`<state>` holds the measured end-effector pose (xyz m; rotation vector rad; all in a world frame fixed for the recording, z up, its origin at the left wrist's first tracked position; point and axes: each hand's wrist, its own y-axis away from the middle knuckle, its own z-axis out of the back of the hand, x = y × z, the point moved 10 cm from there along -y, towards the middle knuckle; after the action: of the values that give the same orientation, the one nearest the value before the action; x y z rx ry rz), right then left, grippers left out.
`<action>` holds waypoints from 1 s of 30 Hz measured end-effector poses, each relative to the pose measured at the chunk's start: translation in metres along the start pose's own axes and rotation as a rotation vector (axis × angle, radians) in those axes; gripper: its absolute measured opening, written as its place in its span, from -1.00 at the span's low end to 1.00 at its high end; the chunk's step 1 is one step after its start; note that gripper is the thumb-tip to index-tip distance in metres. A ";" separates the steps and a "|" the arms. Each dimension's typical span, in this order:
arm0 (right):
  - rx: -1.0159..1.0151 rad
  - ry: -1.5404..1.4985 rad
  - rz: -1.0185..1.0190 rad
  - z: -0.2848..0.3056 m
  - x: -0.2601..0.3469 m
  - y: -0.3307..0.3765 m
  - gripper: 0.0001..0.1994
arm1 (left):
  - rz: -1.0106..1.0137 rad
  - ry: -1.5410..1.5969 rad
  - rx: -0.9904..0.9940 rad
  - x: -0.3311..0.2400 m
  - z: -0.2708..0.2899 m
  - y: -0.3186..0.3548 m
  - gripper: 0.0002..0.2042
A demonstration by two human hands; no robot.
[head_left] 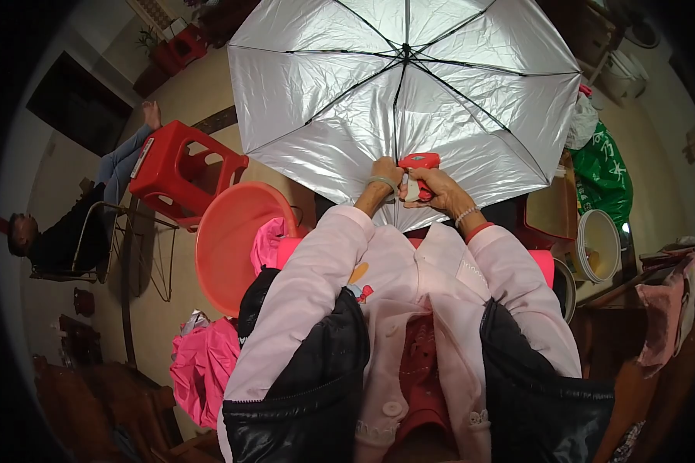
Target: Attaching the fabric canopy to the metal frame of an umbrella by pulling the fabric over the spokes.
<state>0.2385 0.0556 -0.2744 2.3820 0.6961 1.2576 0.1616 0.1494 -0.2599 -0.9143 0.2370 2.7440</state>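
An opened umbrella (324, 89) with a silvery lining and dark ribs spreads out in front of me. Its ribs meet at a black hub (406, 52). My left hand (384, 176) is closed at the near part of the canopy, pinching the cloth beside a rib. My right hand (445, 193) grips a red and white hand-held tool (420, 161), whose exact kind I cannot make out. The tool's head lies over the lining, right beside my left fingers. My fingers partly hide its handle and the cloth edge there.
To the left stand a red plastic stool (179, 147) and a red basin (228, 231) with pink cloth (269, 243). More pink fabric (205, 359) lies lower left. A person (66, 231) reclines on a metal-framed chair. At right are a green bag (606, 174) and a white bucket (598, 243).
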 end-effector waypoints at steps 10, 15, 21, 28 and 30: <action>-0.040 -0.008 0.012 0.001 0.001 0.003 -0.78 | -0.019 0.006 -0.011 0.000 0.000 -0.001 -0.79; -0.023 -0.017 0.011 0.000 0.001 0.002 -0.80 | -0.026 0.009 -0.020 -0.001 0.000 0.000 -0.78; -0.034 -0.014 0.003 0.001 0.000 0.002 -0.81 | -0.003 0.019 -0.014 0.003 -0.001 -0.002 -0.78; -0.027 -0.005 0.010 0.000 0.001 0.002 -0.80 | -0.007 0.024 -0.010 0.004 -0.003 -0.003 -0.79; -0.005 0.000 0.009 -0.001 0.001 0.001 -0.79 | -0.006 0.010 -0.007 0.003 -0.003 -0.003 -0.79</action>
<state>0.2383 0.0552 -0.2724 2.3834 0.6820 1.2616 0.1619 0.1522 -0.2649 -0.9287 0.2259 2.7374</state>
